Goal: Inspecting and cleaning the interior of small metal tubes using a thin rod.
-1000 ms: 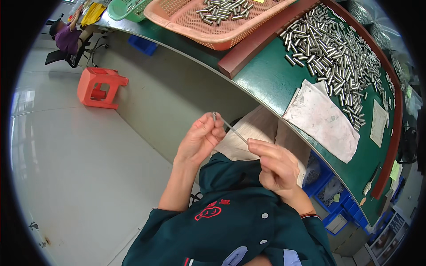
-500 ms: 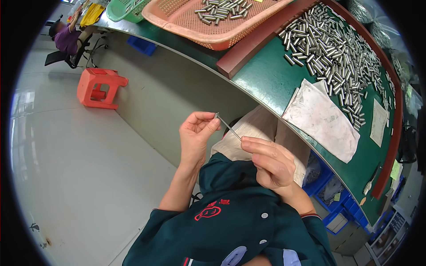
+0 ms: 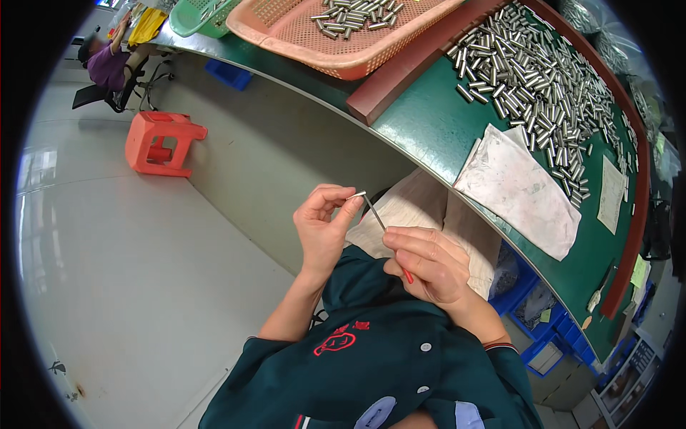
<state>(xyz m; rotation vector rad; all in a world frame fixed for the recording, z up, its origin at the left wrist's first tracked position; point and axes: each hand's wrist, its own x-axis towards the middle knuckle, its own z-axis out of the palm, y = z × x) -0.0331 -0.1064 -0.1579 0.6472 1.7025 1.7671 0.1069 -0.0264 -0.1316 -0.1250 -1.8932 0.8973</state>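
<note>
My left hand (image 3: 323,223) pinches a small silvery metal tube (image 3: 358,194) between thumb and fingertips above my lap. In my right hand (image 3: 434,263) is a slim needle file (image 3: 375,214) with a red handle, whose end shows below my fingers. The file's shaft slants up to the left, and its tip meets the outer end of the tube. Whether the tip sits inside the tube or only against it, I cannot tell. A large heap of similar metal tubes (image 3: 532,89) lies on the green tabletop (image 3: 414,136) to the right.
A stained white cloth (image 3: 525,193) lies by the table's near edge. Behind a red-brown wooden bar (image 3: 386,89) stands a pink basket (image 3: 286,50) with several tubes, beside a green basket (image 3: 187,18). A red stool (image 3: 161,143) and a seated person (image 3: 107,61) are at the left.
The left hand has shifted slightly right and down, and the tube has turned more level. The needle file stands steeper, and its red handle has come into sight below my right hand.
</note>
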